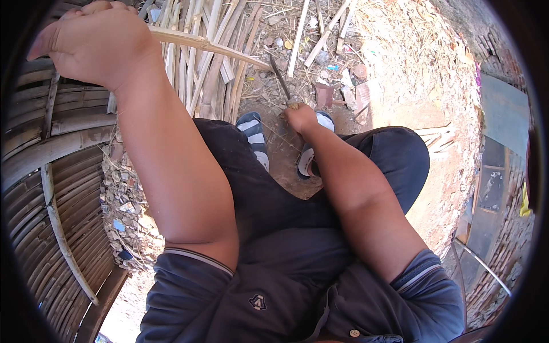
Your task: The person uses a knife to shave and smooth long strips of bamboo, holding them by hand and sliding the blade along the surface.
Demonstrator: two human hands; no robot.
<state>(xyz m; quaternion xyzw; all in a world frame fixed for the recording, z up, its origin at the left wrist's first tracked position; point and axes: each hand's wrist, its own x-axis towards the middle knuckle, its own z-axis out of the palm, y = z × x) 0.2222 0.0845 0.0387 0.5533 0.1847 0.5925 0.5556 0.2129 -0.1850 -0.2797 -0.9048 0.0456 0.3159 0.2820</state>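
Observation:
My left hand (103,43) is raised at the upper left, its fingers curled and closed around a pale split bamboo strip (211,46). The strip slants down to the right from behind my wrist, with a node partway along it. My right hand (300,119) is low between my knees, closed on the handle of a knife (280,79). Its narrow dark blade points up and away, and lies by the far end of the strip; whether they touch I cannot tell. My left fingers are partly hidden by the hand itself.
Several split bamboo strips (194,86) lie in a pile ahead, left of my sandalled feet (251,134). More loose strips (329,40) and brick pieces (363,94) litter the dirt ground. A woven bamboo wall (74,211) stands close on the left.

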